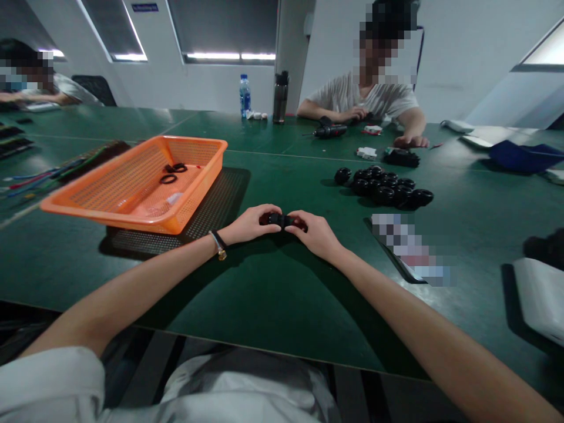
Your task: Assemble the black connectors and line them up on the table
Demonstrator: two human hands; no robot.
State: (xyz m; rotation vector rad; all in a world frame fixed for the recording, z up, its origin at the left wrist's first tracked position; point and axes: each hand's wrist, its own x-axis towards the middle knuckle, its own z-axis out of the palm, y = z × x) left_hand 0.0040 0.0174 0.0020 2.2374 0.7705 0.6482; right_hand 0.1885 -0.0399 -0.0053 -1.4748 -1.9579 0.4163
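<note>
Between my two hands, just above the green table [264,294], is a small black ribbed cylindrical part [281,221]. My left hand [254,224] pinches its left end with thumb and fingers. On the other end, my right hand [315,232] has its thumb and fingertips closed. Fingers cover both ends, so I cannot tell whether it is one piece or two pieces joined. A group of several round black parts [383,187] lies on the table beyond my right hand. To the left stands an orange perforated basket [194,200] with a few black rings [168,178] inside.
A phone [408,249] lies right of my right hand, with a white box-like object [541,296] farther right. Across the table a co-worker [361,103] sits near a power drill [329,128]. A water bottle [244,97] and a dark flask [281,98] stand at the back.
</note>
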